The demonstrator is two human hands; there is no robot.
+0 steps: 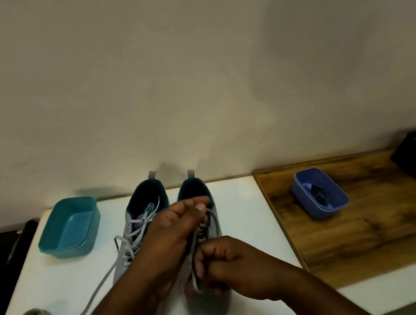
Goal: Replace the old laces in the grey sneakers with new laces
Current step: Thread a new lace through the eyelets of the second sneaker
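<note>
Pinching grey lace (211, 219) on right sneaker (208, 301) with both hands: left (176, 225), right (233, 266). Teal tub (53, 240) bare; blue tub (338, 209) holds dark laces (318, 192).

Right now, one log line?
stage: unlacing | left hand: pinches lace | right hand: pulls lace | shoe: right one
</note>
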